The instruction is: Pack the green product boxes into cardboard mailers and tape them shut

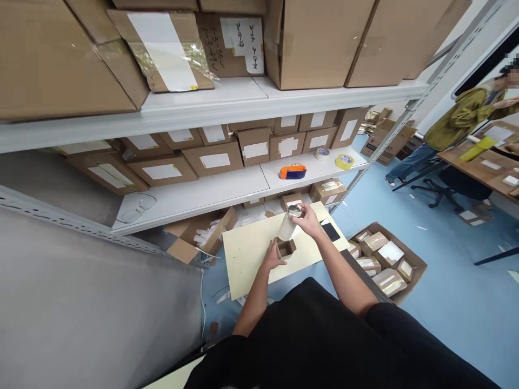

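Observation:
Above the pale yellow table [239,265], my right hand [307,220] grips a whitish jar [287,228] near its silvery top. The jar is tilted, its lower end just over the mouth of a small open cardboard box [286,249]. My left hand [273,257] is closed around the left and near sides of that box, which rests on the table. The inside of the box shows partly as brown walls; its bottom is hard to make out. A dark-screened phone [330,230] lies to the right of my right forearm.
Shelves packed with cardboard boxes [215,159] rise in front. A tape dispenser [292,172], tape rolls [344,161] and glasses [139,208] lie on the middle shelf. Large cartons stand left [182,249] and right [412,273] of the table. Another person [454,116] stands far right.

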{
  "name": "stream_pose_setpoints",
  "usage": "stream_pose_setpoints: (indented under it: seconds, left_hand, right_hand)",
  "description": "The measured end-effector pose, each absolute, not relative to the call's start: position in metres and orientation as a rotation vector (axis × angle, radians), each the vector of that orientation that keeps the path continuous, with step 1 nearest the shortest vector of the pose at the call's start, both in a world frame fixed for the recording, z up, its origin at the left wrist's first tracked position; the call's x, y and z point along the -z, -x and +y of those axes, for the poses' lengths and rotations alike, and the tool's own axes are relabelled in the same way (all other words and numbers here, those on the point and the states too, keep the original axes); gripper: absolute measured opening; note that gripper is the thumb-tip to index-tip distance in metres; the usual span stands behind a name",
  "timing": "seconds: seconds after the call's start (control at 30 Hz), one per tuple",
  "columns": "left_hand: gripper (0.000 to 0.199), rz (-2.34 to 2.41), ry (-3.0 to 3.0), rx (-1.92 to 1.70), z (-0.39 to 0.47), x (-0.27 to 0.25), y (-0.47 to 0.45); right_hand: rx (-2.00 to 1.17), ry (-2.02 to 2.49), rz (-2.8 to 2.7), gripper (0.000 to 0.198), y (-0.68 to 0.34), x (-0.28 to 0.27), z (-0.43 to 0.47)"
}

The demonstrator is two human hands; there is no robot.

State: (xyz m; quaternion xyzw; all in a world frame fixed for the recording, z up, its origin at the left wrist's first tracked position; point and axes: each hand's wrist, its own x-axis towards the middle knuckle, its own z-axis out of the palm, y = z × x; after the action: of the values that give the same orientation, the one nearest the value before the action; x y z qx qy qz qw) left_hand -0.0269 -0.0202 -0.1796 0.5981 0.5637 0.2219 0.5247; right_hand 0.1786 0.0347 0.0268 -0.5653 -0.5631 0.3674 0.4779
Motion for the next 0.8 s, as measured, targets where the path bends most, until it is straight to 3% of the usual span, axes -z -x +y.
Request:
stream_pose_setpoints:
  seconds: [0.07, 0.13, 0.27, 0.33, 0.43, 0.53, 0.7, 0.8]
  left_hand:
    - [0.153, 1.369, -1.47, -0.504, -0.018, 0.153, 0.04]
    - [0.151, 1.386, -1.513, -0.571, -0.016, 0.115, 0.052]
    - [0.108, 1.308, -1.528, -0.994, -0.009, 0.026, 0.043]
    - [0.1, 1.282, -1.59, -1.103, -0.003, -0.009, 0.023]
    - [0.082, 1.352, -1.605, -1.212, 0.006, -0.039, -0.002]
    - [0.064, 1.353, -1.523, -1.265, 0.015, -0.05, -0.003]
    - [0.087, 1.085, -1.315, -1.233, 0.03, -0.06, 0.015]
    - [0.101, 0.977, -1.28, -1.221, 0.038, -0.067, 0.011]
  right_hand:
    - [-0.927, 1.342, -1.4, 0.057, -0.178, -0.037, 0.039]
    - [-0.951, 1.326, -1.412, 0.058, -0.177, -0.044, 0.042]
    - [-0.932, 1.347, -1.456, 0.057, -0.17, -0.049, 0.041]
    - [-0.902, 1.369, -1.486, 0.058, -0.164, -0.05, 0.04]
    - [-0.929, 1.326, -1.463, 0.061, -0.16, -0.05, 0.04]
    - [-1.201, 1.071, -1.437, 0.072, -0.169, -0.049, 0.041]
    - [-1.695, 0.785, -1.502, 0.115, -0.185, -0.039, 0.03]
    - [-1.602, 0.867, -1.445, 0.129, -0.183, -0.035, 0.02]
